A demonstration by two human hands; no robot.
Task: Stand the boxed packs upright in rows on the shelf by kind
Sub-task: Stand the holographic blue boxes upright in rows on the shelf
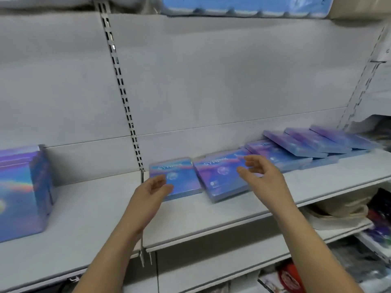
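Both hands empty, fingers loosely spread: left hand over leftmost toppled pack, right hand over next pack on shelf.

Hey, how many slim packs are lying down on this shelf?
6 slim packs: one by the left hand, one beside the right hand, four overlapping toward the right end. Another may be hidden beneath those.

White shelf across mid-frame. Blue-purple boxed packs lie toppled, overlapping, from centre to right edge. Left hand at the leftmost pack, fingers loosely curled (contact unclear). Right hand spread above the second pack, holding nothing. Larger boxes upright at left edge.
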